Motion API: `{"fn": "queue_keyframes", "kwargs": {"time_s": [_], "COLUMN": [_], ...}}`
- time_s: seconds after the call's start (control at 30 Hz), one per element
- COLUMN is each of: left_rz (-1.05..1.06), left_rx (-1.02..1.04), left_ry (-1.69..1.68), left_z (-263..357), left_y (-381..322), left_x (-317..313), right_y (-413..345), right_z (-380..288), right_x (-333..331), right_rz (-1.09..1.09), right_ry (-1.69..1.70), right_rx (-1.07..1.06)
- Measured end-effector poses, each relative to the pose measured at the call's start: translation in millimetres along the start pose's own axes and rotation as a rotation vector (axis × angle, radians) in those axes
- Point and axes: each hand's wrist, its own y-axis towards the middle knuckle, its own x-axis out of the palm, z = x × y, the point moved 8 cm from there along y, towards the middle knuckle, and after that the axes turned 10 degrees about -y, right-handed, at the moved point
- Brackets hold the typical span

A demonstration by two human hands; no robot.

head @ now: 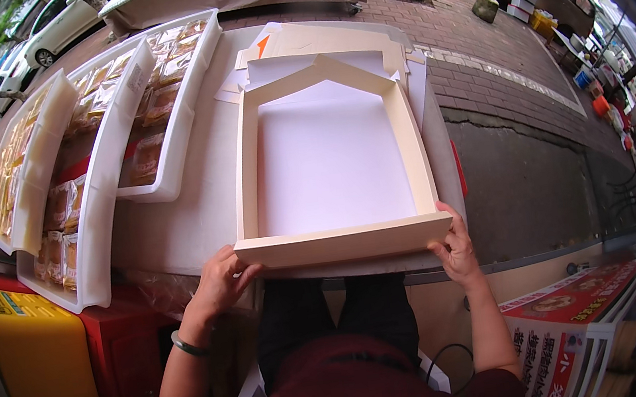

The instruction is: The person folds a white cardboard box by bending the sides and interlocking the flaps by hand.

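Observation:
A shallow cardboard box [345, 245] lies before me on the table, with cream-coloured walls and a white inside. Its side walls stand up, and the far wall bends outward to a point in the middle. My left hand [225, 278] grips the near left corner, thumb against the front wall. At the near right corner my right hand [455, 245] pinches the end of the same wall between thumb and fingers. Beyond the box lie flat cardboard sheets [327, 36], some white, one with an orange mark.
White plastic trays [94, 228] of wrapped baked goods [152, 151] stand on the left of the table [177, 229]. A yellow container [38, 362] sits beside a red cabinet [126, 344] at lower left. A printed sign stand [568, 316] is at lower right.

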Motion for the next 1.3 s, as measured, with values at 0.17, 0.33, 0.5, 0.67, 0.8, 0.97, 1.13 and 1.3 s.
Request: {"fn": "queue_keyframes", "kwargs": {"time_s": [0.17,0.33,0.5,0.67,0.8,0.97,1.13,1.3], "left_rz": [0.282,0.448,0.459,0.49,0.533,0.615,0.601,0.232], "left_rx": [-0.129,-0.091,-0.111,-0.115,-0.22,-0.307,0.008,0.169], "left_ry": [0.021,0.114,0.155,0.135,0.042,-0.05,0.353,0.504], "left_z": [-12.3,-14.0,-6.6,-3.0,-8.7,-22.6,25.0,29.6], "left_y": [-8.3,-14.0,-10.5,-10.1,-13.6,-20.8,-1.9,18.5], "left_x": [11.7,19.4,18.6,18.0,17.4,20.8,19.9,48.3], "right_y": [-4.7,-8.5,-14.0,-7.2,-7.2,-15.4,-16.9,8.6], "right_z": [11.5,2.7,-2.2,4.3,1.0,4.9,15.8,-24.0], "right_x": [12.2,11.5,9.6,12.4,13.7,11.8,16.7,2.9], "right_rz": [0.2,0.277,0.371,0.307,0.317,0.474,0.405,0.309], "right_ry": [0.093,0.013,-0.095,-0.105,-0.093,0.016,0.104,-0.387], "right_rx": [0.14,0.243,0.226,0.312,0.367,0.431,0.513,0.188]}}
